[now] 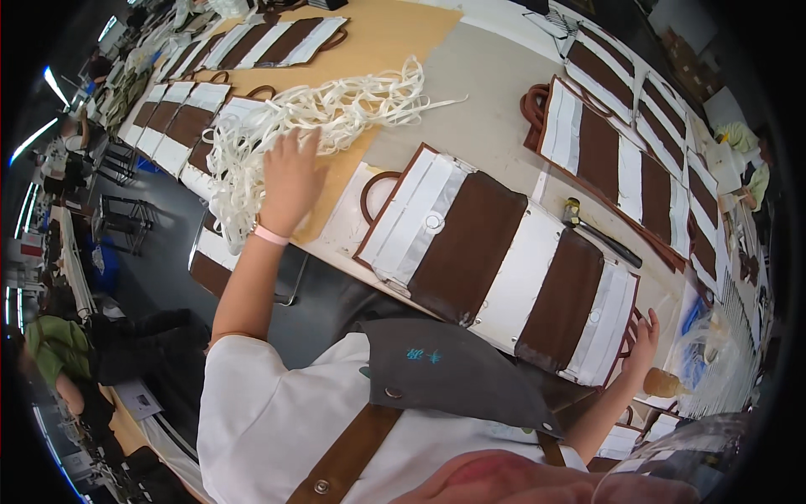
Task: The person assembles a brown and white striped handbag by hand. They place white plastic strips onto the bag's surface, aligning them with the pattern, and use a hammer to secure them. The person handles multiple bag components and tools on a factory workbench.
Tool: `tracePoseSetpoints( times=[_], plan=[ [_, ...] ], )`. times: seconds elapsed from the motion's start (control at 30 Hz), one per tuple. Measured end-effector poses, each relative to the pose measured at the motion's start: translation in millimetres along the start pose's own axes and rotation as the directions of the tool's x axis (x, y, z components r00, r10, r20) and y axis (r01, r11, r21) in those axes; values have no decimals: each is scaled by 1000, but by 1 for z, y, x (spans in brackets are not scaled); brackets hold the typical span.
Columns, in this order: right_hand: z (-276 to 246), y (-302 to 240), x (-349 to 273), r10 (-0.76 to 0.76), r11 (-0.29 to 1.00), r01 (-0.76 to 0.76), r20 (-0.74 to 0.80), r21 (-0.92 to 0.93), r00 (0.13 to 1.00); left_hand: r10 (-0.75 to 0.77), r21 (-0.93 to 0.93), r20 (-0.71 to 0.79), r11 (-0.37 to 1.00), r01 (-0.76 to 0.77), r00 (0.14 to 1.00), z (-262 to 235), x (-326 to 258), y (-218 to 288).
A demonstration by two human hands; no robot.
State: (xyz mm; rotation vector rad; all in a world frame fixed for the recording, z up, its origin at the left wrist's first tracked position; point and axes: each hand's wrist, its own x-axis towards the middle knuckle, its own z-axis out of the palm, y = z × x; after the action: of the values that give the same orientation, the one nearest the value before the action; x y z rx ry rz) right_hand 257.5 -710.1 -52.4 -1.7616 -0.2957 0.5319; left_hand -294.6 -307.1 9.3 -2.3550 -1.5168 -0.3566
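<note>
A flat bag piece (470,244) with brown and white bands, a brown handle at each end and round fasteners lies across the table in front of me. My left hand (292,181), wearing a pink wristband, is stretched out to the left, on a tangled heap of white strips (336,105). Its fingers look spread over the strips; the fingertips are partly lost among them. At the bag piece's right end, beside its brown handle, my right hand (642,344) has its fingers extended and apart. Beyond the piece lies a hammer (600,231) with a dark handle.
More banded bag pieces lie at the back left (260,42) and in overlapping stacks at the right (604,160). A bottle with amber contents (663,384) is close to my right hand, near clear plastic wrapping (714,361). At the left, a person in green (63,349) is beyond the table edge.
</note>
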Motion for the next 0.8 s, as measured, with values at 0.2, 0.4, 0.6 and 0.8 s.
tracePoseSetpoints(
  times=[0.2, 0.4, 0.6, 0.8],
  plan=[
    [-3, 20, 0, -58, 971, 34, -97, -237, 994, -108, -105, 36, 988, 111, 994, 50, 20, -65],
    [-1, 25, -18, -43, 969, 20, -87, -245, 995, -104, -317, -79, 945, 73, 991, 9, 57, -84],
    [-2, 28, -24, -39, 982, 22, -86, -188, 996, -195, -137, -341, 978, 157, 920, -102, 75, -81],
    [0, 27, -23, -47, 970, 23, -94, -243, 994, -31, -148, -686, 984, -97, 727, -150, 94, -57]
  ],
)
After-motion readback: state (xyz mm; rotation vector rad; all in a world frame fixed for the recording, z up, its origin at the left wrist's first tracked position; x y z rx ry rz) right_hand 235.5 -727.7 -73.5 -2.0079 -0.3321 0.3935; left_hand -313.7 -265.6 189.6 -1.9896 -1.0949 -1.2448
